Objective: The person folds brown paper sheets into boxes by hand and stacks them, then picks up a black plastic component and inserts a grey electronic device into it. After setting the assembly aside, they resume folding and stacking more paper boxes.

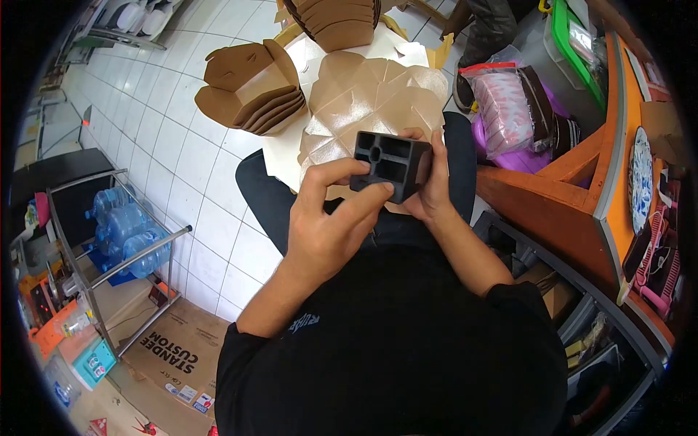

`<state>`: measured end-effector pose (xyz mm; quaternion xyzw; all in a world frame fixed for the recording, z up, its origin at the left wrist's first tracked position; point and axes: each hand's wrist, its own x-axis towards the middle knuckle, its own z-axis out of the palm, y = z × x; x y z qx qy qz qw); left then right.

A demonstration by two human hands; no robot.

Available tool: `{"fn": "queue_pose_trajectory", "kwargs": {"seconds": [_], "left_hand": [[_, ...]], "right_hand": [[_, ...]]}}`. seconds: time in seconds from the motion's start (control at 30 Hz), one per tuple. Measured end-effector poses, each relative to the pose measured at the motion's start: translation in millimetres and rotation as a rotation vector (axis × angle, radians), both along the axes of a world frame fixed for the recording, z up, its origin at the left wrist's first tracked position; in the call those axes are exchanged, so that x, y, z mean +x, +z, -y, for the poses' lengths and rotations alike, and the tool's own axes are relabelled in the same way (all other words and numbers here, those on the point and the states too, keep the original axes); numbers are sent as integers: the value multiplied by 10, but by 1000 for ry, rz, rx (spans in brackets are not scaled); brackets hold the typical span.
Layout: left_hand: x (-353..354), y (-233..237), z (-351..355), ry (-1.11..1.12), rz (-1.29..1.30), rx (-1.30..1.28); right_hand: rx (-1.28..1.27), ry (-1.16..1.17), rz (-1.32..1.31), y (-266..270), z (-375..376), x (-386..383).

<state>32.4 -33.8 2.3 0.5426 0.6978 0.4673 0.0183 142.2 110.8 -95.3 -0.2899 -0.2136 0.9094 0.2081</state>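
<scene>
A black block-like object (392, 166) with several square hollows is held up in front of my body, its hollow side facing the camera. My left hand (331, 218) pinches its left and lower edges with thumb and forefinger. My right hand (431, 178) wraps round its right side, fingers partly hidden behind it. Beyond the hands lies an unfolded brown box sheet (371, 102) with a glossy surface and crease lines. Nested folded brown boxes (251, 91) lie to its left, and another brown box stack (336, 22) stands at its far edge.
Large blue bottles (131, 232) stand inside a metal frame (138, 261) at left. A printed carton (174, 356) is on the floor at lower left. At right are an orange wooden cabinet (552, 200), a pink-and-white package (503, 109) and another person's leg (488, 40).
</scene>
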Motion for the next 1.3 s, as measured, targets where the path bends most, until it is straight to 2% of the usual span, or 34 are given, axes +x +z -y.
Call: {"fn": "queue_pose_trajectory", "kwargs": {"seconds": [0.1,0.2,0.23,0.43,0.53,0.63,0.83,1.03,1.13,1.17,1.3], "left_hand": [[-48,-32,17,53,54,-24],[-128,-114,33,70,78,-23],[-139,-134,33,59,67,1],[-160,-332,100,97,312,-55],[-122,-383,114,114,665,-64],[-86,-458,101,96,864,-1],[-88,-462,81,96,653,81],[-56,-260,118,-27,393,19],[-37,-81,41,-52,234,138],[-61,-2,31,-89,118,147],[-45,24,-8,-83,73,256]], "right_hand": [[87,-7,89,67,-107,75],[198,55,51,128,-175,152],[184,9,72,192,-143,141],[307,-14,291,410,-138,161],[459,15,307,409,-171,184],[518,14,332,452,-186,169],[453,-5,280,443,-170,182],[197,-78,-22,181,-234,191],[168,-125,-102,219,-232,167],[145,-61,-199,170,-274,214],[211,-92,-293,176,-365,187]]}}
